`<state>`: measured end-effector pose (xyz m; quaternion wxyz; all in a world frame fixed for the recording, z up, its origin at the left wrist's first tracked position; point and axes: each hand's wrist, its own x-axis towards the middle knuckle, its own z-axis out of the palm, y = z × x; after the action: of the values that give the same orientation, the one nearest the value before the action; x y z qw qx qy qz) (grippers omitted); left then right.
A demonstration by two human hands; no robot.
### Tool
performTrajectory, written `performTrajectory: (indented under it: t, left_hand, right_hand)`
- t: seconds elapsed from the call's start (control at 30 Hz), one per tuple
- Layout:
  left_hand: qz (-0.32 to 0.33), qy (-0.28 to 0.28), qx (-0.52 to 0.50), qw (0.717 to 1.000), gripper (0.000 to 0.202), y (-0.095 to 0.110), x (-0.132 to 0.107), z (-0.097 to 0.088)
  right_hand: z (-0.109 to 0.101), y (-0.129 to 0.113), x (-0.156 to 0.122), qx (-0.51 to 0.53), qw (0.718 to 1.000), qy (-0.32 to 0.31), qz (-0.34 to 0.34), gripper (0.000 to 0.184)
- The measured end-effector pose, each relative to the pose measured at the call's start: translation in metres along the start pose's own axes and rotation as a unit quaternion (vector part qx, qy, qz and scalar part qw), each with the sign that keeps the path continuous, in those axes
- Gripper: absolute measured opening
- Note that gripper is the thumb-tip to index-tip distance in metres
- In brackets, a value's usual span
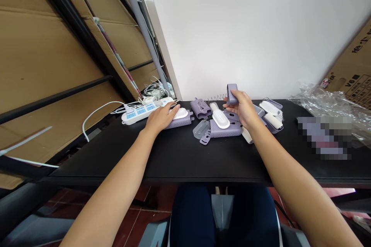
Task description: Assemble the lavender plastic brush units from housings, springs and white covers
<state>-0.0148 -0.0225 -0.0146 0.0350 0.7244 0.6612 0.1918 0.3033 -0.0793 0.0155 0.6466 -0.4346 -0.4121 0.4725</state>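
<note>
Right hand [244,108] pinches upright purple cover [231,96]; white brush [221,119] at eight o'clock, nearer it. Left hand [160,116]: grip unclear.

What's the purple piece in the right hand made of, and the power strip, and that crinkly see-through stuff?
Purple piece in the right hand: probably molded plastic, fairly matte; its color is even and its edges rounded.
Power strip: likely hard white plastic, smooth, with blue socket panels.
See-through sheet: looks like thin, glossy plastic film, since it's wrinkled and catches bright glints.
</note>
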Motion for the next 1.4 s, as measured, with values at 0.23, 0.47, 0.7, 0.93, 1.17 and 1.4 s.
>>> performTrajectory:
  t: [0.23, 0.47, 0.7, 0.93, 1.17, 1.4]
  left_hand:
    - [0.155, -0.093, -0.097, 0.979, 0.103, -0.014, 0.003, 0.004]
    - [0.171, -0.048, -0.082, 0.981, 0.104, -0.009, -0.002, -0.007]
    - [0.191, 0.106, -0.123, 0.968, 0.094, 0.008, -0.009, -0.005]
    - [0.248, 0.111, -0.099, 0.957, 0.086, 0.022, -0.014, 0.006]
    - [0.274, 0.110, -0.056, 0.954, 0.085, 0.028, -0.016, 0.007]
    - [0.307, 0.130, -0.031, 0.942, 0.088, 0.029, -0.017, 0.012]
  right_hand:
    - [-0.001, 0.001, 0.001, -0.002, 1.000, 0.005, -0.002, 0.022]
    - [-0.004, 0.000, 0.004, 0.005, 1.000, 0.012, -0.006, 0.031]
    - [-0.006, -0.002, 0.005, 0.030, 0.999, -0.010, -0.029, 0.035]
    - [-0.003, -0.002, 0.000, 0.027, 0.998, -0.038, -0.029, 0.032]
    - [-0.002, 0.000, -0.001, 0.015, 0.999, -0.047, -0.021, 0.031]
    - [0.003, 0.000, -0.003, -0.024, 0.999, -0.016, -0.026, 0.031]
